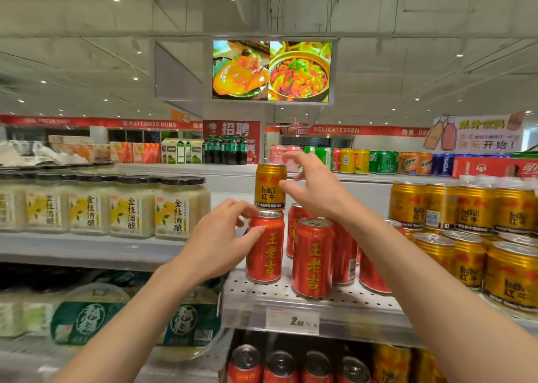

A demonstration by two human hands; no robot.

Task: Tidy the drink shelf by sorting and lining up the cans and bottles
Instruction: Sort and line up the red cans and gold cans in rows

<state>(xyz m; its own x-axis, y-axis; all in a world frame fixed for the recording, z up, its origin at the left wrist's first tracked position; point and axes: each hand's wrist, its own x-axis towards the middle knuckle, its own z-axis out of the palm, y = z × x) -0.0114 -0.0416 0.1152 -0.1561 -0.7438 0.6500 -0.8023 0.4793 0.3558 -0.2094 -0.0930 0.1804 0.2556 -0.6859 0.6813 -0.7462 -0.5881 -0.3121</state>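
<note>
The left hand (217, 244) grips a red can (265, 247) on the shelf (291, 298). A gold can (270, 186) stands on it. The right hand (313, 186), fingers spread, is just beside the gold can.

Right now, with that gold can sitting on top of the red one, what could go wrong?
1. The gold Red Bull can stands stacked on a red can near the shelf's front edge; a nudge from the left hand steadying the red can could topple it.
2. The right hand is open beside the gold can, not clearly gripping; a poor grab may knock it off.
3. A falling can could hit the neighbouring red cans.
</note>
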